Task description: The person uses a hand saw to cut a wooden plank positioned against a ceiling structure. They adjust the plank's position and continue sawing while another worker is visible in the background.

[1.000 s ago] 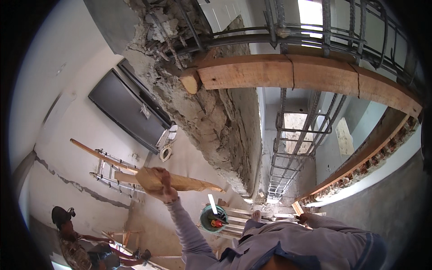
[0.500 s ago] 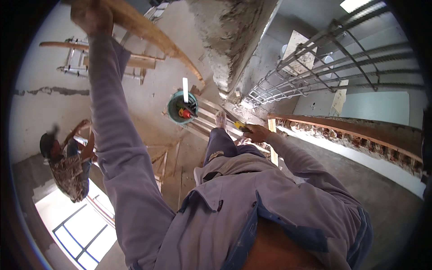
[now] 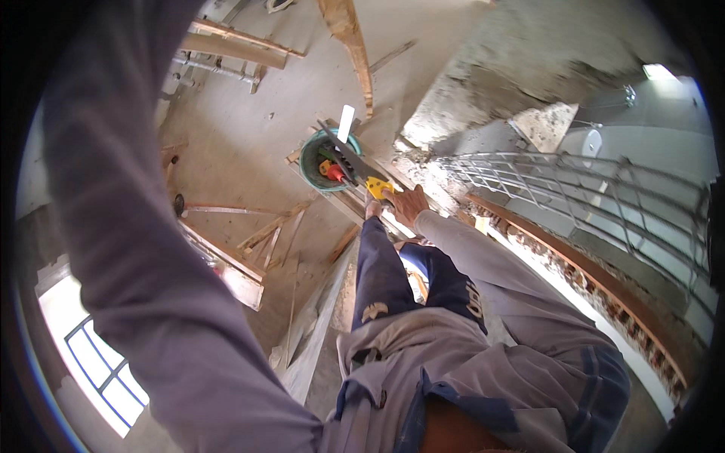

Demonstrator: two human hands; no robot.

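My right hand [image 3: 408, 204] is closed around the yellow handle of a handsaw [image 3: 379, 186]. The saw's dark blade points up and left, crossing over a green bucket [image 3: 306, 167]. Inside the bucket are a red-and-yellow tool and other dark items that I cannot make out. A white strip [image 3: 346, 124] stands up at its rim. My left arm rises along the left side and leaves the picture at the top, so the hand is out of sight. A long wooden plank [image 3: 343, 34] comes down from the top edge, narrowing to its lower end.
My feet are on wooden slats [image 3: 346, 205] beside the bucket. A rebar cage [image 3: 544, 181] stretches along the right, above a broken brick edge [image 3: 596, 268]. A rough concrete column [image 3: 483, 98] stands ahead. Wooden frames [image 3: 268, 238] lie left, near a window [image 3: 106, 366].
My left hand, earlier at the plank at upper left, has gone out of the picture. The plank now appears farther right. My right hand has moved the saw forward and left, over the bucket.
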